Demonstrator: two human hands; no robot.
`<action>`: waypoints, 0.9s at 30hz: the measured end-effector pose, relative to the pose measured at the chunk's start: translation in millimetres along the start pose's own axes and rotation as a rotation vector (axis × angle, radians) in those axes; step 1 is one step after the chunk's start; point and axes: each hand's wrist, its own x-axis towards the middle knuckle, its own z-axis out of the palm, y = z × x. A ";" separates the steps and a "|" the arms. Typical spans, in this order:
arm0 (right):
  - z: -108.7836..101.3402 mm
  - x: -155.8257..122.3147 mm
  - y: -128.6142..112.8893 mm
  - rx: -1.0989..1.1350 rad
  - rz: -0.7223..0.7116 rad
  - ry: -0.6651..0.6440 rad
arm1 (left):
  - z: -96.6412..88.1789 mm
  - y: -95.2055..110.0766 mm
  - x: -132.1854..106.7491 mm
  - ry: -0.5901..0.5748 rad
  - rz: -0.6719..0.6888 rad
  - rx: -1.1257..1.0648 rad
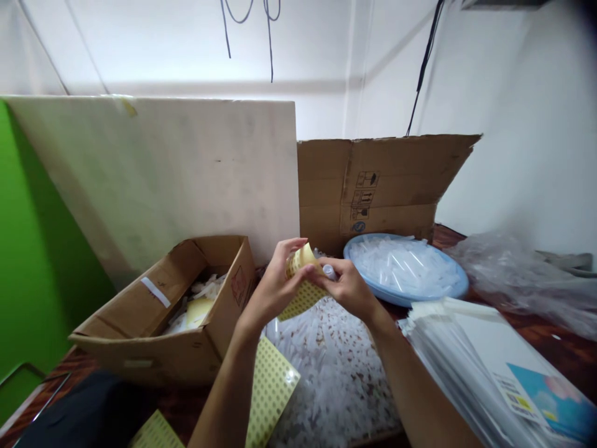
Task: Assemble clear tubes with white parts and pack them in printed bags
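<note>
My left hand (pixel 274 285) is closed on a yellow sheet of round dot stickers (pixel 298 303), which curls upward between its thumb and fingers. Pinched in my right hand (pixel 349 287) is a small whitish tube (pixel 329 272), its end showing by the fingertips at the sheet's right edge. Whether the tube touches the sheet is hard to make out. Below both hands spreads a heap of small translucent plastic pieces (pixel 333 367). A second dotted sticker sheet (pixel 272 389) lies by my left forearm, partly over the heap's left side.
An open cardboard box (pixel 140 361) with papers inside stands left. At the right are a blue basin (pixel 405 300) piled with translucent pieces, a stack of plastic-wrapped packs (pixel 471 367) and crumpled clear plastic (pixel 517 274). An upright cardboard sheet (pixel 392 180) and a pale board (pixel 186 168) stand behind.
</note>
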 end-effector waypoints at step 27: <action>-3.9 1.1 6.5 0.018 0.082 0.012 | -7.9 -12.0 -0.3 0.010 -0.199 -0.140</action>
